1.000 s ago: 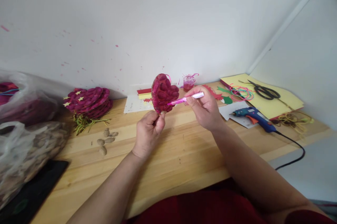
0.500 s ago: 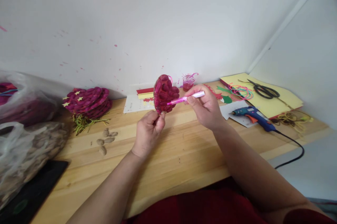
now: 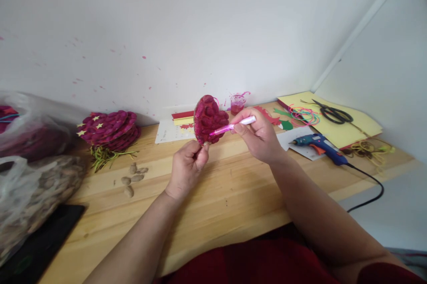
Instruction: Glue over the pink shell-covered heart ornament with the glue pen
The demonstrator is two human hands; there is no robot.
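Observation:
My left hand pinches the lower tip of a magenta heart-shaped piece made of painted seeds, holding it upright above the wooden table. My right hand is closed round a thin brush with a white and pink handle. The brush tip rests on the heart's right side. Behind the heart stands a small cup of pink paint.
A stack of finished magenta hearts lies at the back left, with loose seeds in front. Plastic bags fill the left edge. To the right lie a blue glue gun, scissors, yellow paper and coloured cords.
The brush tip has slid slightly left and down across the heart. The heart has turned a little in my left hand. The view has shifted slightly.

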